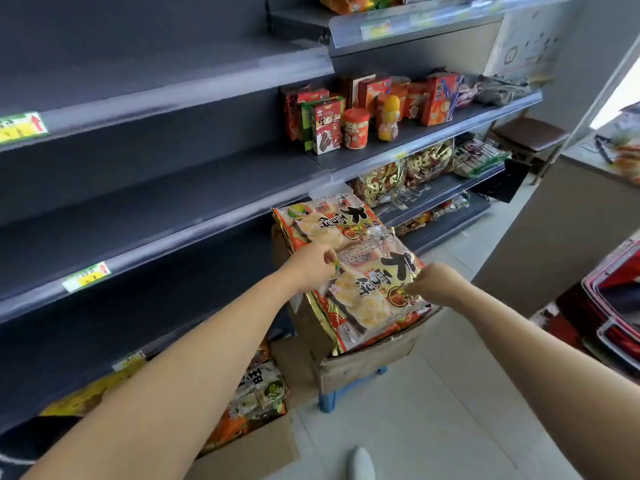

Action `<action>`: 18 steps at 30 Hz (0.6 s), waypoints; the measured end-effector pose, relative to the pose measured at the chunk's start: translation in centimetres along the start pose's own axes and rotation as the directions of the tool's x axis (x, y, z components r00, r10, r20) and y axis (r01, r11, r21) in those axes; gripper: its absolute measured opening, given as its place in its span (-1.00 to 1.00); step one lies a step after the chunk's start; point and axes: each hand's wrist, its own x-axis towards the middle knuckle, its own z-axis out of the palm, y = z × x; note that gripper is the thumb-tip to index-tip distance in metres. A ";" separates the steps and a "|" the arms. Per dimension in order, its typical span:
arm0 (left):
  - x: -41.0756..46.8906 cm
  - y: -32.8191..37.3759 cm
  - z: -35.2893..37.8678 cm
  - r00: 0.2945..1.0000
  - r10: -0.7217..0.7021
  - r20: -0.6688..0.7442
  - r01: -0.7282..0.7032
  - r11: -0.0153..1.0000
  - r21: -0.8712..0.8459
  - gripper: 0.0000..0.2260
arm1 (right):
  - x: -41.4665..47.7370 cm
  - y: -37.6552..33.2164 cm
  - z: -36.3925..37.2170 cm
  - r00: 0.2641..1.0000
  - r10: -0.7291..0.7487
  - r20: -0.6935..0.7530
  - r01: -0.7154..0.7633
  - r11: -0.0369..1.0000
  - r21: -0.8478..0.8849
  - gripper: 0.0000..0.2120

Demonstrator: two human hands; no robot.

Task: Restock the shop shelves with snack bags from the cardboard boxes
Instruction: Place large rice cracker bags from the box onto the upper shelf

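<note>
A large rice-cracker snack bag [367,296] lies on top of an open cardboard box [367,362], with a second like bag [325,221] behind it. My left hand [311,263] pinches the near bag's upper left edge. My right hand [438,284] pinches its right edge. The dark shelves [166,195] to the left stand bare, with price tags along their fronts.
The box sits on a blue stool [329,398]. Another box of snack bags [252,407] rests on the floor under the lowest shelf. Stocked shelves with red boxes and jars [374,112] are further right. Red shopping baskets [616,306] stand at the right edge.
</note>
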 end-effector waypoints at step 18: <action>12.4 -2.1 5.4 0.950 -0.225 0.218 0.191 0.967 0.168 -0.23 | 9.1 2.5 4.0 0.840 0.448 0.306 -0.541 0.651 0.533 -0.53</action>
